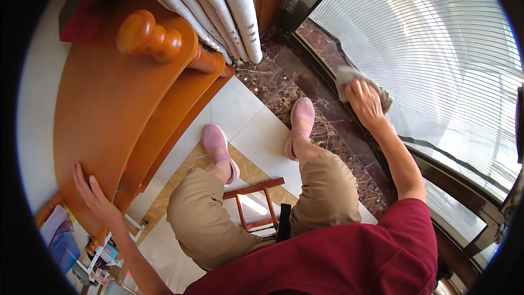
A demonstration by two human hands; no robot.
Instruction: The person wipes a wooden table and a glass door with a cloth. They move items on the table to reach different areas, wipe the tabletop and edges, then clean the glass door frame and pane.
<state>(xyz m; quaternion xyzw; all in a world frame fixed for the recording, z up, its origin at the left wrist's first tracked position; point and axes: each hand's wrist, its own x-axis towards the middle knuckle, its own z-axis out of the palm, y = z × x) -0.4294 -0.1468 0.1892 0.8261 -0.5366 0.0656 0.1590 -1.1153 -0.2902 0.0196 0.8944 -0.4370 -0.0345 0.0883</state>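
On the right, my right hand (365, 101) is closed on a greyish-brown cloth (349, 79), which lies against the lower corner of a ribbed glass door panel (420, 54), by its dark frame. Part of the cloth bunches out past my fingers. At the left, my left hand (95, 191) lies flat on the curved top of an orange-brown wooden shelf unit (103, 114), fingers stretched out and nothing in them. A turned wooden knob (139, 33) stands at the far end of that top.
Silver-grey curtains (218, 5) hang beyond the shelf unit. Below me is a wooden stool or ladder frame (254, 188) between my legs. My pink shoes (218, 145) stand on white tile and dark marble (267, 74). A red box (82, 24) sits at the far left.
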